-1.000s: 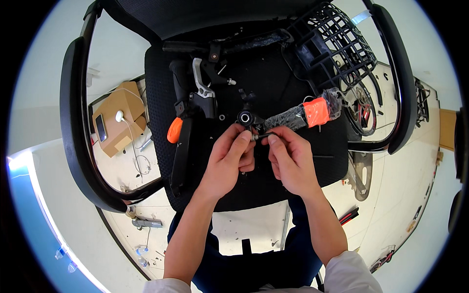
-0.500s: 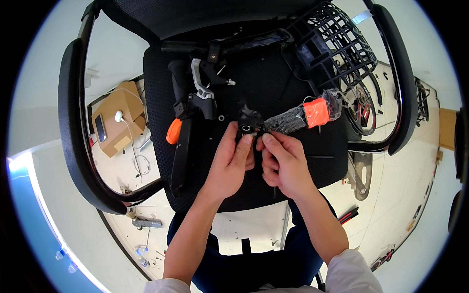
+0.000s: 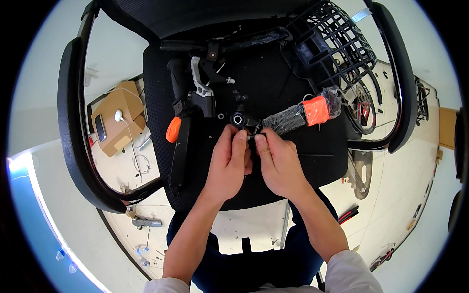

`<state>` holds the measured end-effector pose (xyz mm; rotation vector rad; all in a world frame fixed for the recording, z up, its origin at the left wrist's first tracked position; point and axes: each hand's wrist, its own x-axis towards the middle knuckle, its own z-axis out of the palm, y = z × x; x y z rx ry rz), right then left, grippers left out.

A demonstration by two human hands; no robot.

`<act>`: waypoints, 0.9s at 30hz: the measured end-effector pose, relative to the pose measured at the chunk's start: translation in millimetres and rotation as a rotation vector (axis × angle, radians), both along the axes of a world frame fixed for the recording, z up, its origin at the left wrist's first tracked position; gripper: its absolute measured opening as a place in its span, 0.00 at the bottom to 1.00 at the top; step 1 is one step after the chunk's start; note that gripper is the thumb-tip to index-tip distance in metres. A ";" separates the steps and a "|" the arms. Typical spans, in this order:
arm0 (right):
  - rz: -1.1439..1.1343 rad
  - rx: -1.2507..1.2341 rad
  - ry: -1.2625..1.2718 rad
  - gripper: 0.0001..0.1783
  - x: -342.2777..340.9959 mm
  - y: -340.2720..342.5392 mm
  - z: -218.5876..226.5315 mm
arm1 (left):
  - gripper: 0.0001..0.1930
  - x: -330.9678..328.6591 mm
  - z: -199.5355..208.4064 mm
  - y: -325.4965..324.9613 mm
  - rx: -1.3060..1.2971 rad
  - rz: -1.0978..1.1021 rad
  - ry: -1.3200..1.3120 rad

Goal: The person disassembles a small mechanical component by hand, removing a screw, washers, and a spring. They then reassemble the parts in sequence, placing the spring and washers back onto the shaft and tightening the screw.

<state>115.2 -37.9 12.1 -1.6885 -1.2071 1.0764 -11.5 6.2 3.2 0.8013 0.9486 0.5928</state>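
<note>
My left hand [image 3: 227,163] is closed round the near side of a black bicycle part [image 3: 250,122], which has a silver-ringed round hole. At its right edge my right hand [image 3: 282,163] pinches a small bolt-like metal piece [image 3: 252,136], mostly covered by the fingertips. Both hands are low over the black chair seat [image 3: 312,171], thumbs almost meeting. Left of them lies a handlebar grip [image 3: 180,83] with a silver brake lever [image 3: 200,80]. A small washer [image 3: 221,116] rests nearby. Just right of the held part is a plastic-wrapped bar with an orange band [image 3: 316,111].
A black plastic basket [image 3: 337,44] and a dark tube [image 3: 256,39] occupy the seat's far side. Armrests [image 3: 73,117] rise on both sides. A cardboard box [image 3: 122,112] with a phone [image 3: 100,128] stands on the floor at left; a wheel [image 3: 364,110] lies at right.
The black part has tilted, so its ringed hole now faces up and sits slightly farther away and to the left. My right hand has shifted left, closer to the left hand.
</note>
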 end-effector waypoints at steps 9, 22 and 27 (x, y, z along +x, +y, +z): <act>-0.179 -0.475 0.926 0.20 4.2 5.1 6.9 | 0.09 1.1 -6.1 -4.5 0.203 0.000 0.143; 0.095 -0.219 0.194 0.16 13.2 5.5 6.7 | 0.10 4.7 5.5 -3.1 -0.115 0.066 -0.089; 0.140 -0.110 0.149 0.14 11.5 4.4 5.9 | 0.10 -1.3 3.3 -1.4 -0.248 0.062 -0.123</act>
